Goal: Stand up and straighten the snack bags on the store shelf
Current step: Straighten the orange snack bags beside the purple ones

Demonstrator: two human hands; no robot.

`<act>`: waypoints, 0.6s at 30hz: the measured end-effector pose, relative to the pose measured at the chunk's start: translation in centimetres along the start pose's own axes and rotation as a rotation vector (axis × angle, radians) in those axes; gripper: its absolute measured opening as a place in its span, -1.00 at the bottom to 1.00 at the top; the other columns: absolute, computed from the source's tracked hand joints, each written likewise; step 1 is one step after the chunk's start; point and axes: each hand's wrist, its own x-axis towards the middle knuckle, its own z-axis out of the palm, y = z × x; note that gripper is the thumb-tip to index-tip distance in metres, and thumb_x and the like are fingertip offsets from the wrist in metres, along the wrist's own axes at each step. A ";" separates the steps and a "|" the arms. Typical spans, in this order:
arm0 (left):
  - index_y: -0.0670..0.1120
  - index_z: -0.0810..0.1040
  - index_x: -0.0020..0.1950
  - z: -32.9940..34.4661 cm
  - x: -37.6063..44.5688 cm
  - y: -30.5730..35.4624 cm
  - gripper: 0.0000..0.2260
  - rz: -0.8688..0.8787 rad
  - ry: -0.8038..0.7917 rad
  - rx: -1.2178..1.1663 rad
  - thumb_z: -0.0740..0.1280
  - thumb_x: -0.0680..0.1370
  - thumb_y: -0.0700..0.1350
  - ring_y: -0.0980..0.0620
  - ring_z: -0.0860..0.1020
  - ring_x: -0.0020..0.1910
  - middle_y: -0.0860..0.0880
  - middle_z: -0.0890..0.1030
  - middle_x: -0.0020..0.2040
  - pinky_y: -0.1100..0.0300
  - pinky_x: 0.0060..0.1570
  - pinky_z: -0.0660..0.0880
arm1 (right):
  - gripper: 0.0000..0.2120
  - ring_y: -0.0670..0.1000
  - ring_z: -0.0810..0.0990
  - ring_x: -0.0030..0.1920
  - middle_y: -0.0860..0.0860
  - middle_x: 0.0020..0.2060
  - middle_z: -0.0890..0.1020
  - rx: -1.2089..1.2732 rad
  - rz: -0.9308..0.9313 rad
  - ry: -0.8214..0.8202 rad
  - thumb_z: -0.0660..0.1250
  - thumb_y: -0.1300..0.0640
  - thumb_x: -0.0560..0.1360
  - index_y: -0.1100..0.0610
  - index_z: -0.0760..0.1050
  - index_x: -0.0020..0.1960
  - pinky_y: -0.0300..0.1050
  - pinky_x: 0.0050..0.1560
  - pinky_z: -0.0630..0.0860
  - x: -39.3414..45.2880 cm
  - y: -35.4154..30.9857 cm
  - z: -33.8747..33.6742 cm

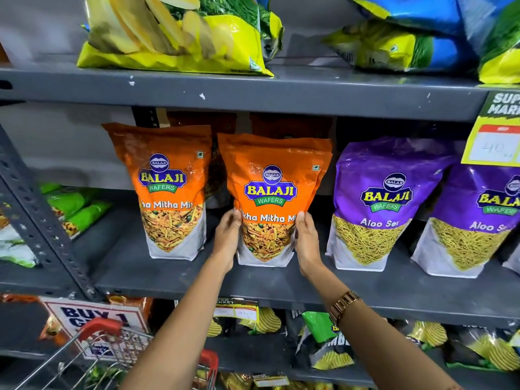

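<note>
An orange Balaji snack bag (271, 192) stands upright on the grey middle shelf (168, 280). My left hand (226, 237) presses its left side and my right hand (306, 240) presses its right side, both low on the bag. A second orange bag (166, 187) stands upright just to its left. Two purple Aloo Sev bags (377, 204) (475, 220) stand to the right. More orange bags show dimly behind the front row.
Yellow and blue chip bags (180, 32) lie on the upper shelf. Green packets (70, 206) lie at the far left. A yellow price tag (495, 144) hangs at the right. A wire shopping basket with red handles (112, 353) sits below, with dark snack bags on the lower shelf.
</note>
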 end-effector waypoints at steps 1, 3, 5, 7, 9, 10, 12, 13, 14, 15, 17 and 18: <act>0.02 0.44 0.21 -0.1 -0.1 0.0 -0.75 0.010 0.037 0.014 0.14 0.58 0.03 0.01 0.44 0.13 0.02 0.49 0.12 0.00 0.17 0.39 | -0.62 -0.05 0.50 0.10 -0.02 0.12 0.50 -0.014 -0.020 0.025 0.06 0.00 0.58 0.09 0.27 0.35 -0.11 0.20 0.41 -0.1 0.1 0.1; 0.01 0.51 0.03 -0.5 -0.1 0.3 -0.87 0.073 0.221 0.007 0.22 0.56 -0.03 -0.07 0.49 0.15 -0.04 0.54 0.09 -0.03 0.21 0.43 | -0.59 -0.03 0.47 0.20 0.02 0.20 0.49 -0.079 -0.095 0.134 0.11 0.03 0.57 0.11 0.24 0.38 -0.11 0.24 0.38 -0.6 0.6 0.2; -0.05 0.54 -0.07 -1.7 -0.4 1.3 -0.91 0.189 0.432 -0.020 0.24 0.53 -0.15 -0.16 0.54 0.08 -0.13 0.60 0.03 -0.01 0.13 0.50 | -0.57 0.00 0.38 0.33 0.08 0.34 0.41 -0.107 -0.230 0.246 0.16 0.04 0.56 0.15 0.22 0.38 -0.04 0.32 0.37 -1.4 1.1 0.5; -0.17 0.56 -0.05 -3.6 -0.8 2.8 -0.88 0.318 0.613 -0.002 0.23 0.52 -0.23 -0.03 0.52 -0.17 -0.10 0.57 -0.18 0.24 -0.10 0.46 | -0.60 0.02 0.40 0.28 0.07 0.28 0.40 -0.156 -0.439 0.311 0.18 0.00 0.52 0.12 0.28 0.30 0.00 0.23 0.44 -2.4 1.2 1.0; -0.18 0.54 -0.04 -5.7 -0.6 4.2 -0.89 0.387 0.756 0.013 0.24 0.53 -0.20 0.15 0.40 -0.32 -0.01 0.48 -0.28 0.50 -0.32 0.35 | -0.69 0.07 0.47 0.09 0.05 0.09 0.43 -0.271 -0.612 0.293 0.16 -0.09 0.50 0.05 0.33 0.16 0.00 0.07 0.46 -3.3 1.0 1.8; -0.21 0.55 -0.02 -6.8 -0.3 4.7 -0.87 0.394 0.808 0.016 0.25 0.53 -0.19 0.14 0.38 -0.33 -0.01 0.47 -0.27 0.58 -0.37 0.32 | -0.73 0.10 0.48 0.00 0.03 0.01 0.43 -0.309 -0.639 0.250 0.17 -0.09 0.49 0.03 0.33 0.10 -0.02 0.01 0.45 -3.7 0.7 2.5; -0.21 0.53 0.00 -8.9 0.6 5.2 -0.87 0.394 0.838 0.018 0.27 0.53 -0.17 0.11 0.39 -0.32 0.04 0.45 -0.31 0.62 -0.40 0.30 | -0.83 0.05 0.46 -0.11 0.01 -0.07 0.43 -0.346 -0.663 0.126 0.18 0.00 0.48 0.02 0.32 0.04 -0.11 -0.06 0.42 -4.3 0.3 4.5; -0.16 0.49 -0.03 -9.7 1.0 5.3 -0.91 0.382 0.830 0.020 0.29 0.52 -0.15 0.12 0.40 -0.33 0.09 0.42 -0.33 0.60 -0.39 0.32 | -0.85 -0.02 0.43 -0.14 -0.01 -0.09 0.42 -0.368 -0.680 0.067 0.18 0.05 0.47 0.02 0.32 0.03 -0.17 -0.10 0.39 -4.4 0.2 5.5; -0.13 0.45 -0.04 -10.6 1.4 5.2 -0.91 0.360 0.820 0.020 0.30 0.52 -0.13 0.15 0.40 -0.33 0.11 0.41 -0.32 0.58 -0.38 0.34 | -0.86 -0.08 0.40 -0.16 -0.02 -0.11 0.42 -0.390 -0.697 0.010 0.18 0.08 0.48 0.04 0.34 0.03 -0.21 -0.12 0.37 -4.4 0.1 6.6; -0.13 0.44 -0.03 -11.3 1.7 5.2 -0.88 0.332 0.804 0.029 0.31 0.51 -0.11 0.16 0.41 -0.33 0.08 0.43 -0.30 0.56 -0.36 0.37 | -0.84 -0.09 0.39 -0.17 -0.02 -0.11 0.42 -0.413 -0.700 -0.046 0.19 0.11 0.48 0.06 0.35 0.06 -0.20 -0.13 0.37 -4.2 0.1 7.6; -0.22 0.47 0.08 -12.7 2.5 5.0 -0.74 0.271 0.757 0.054 0.32 0.51 -0.07 0.06 0.46 -0.21 -0.03 0.48 -0.17 0.41 -0.17 0.44 | -0.78 -0.04 0.43 -0.20 0.03 -0.09 0.48 -0.454 -0.638 -0.152 0.21 0.13 0.49 0.15 0.39 0.12 -0.08 -0.15 0.43 -3.6 0.1 9.5; -0.25 0.45 0.15 -13.2 2.9 4.9 -0.65 0.232 0.724 0.069 0.33 0.50 -0.03 0.01 0.47 -0.10 -0.07 0.48 -0.08 0.25 0.01 0.44 | -0.74 0.00 0.46 -0.20 0.07 -0.06 0.52 -0.478 -0.586 -0.196 0.21 0.11 0.49 0.18 0.38 0.15 0.00 -0.13 0.47 -3.3 0.3 10.4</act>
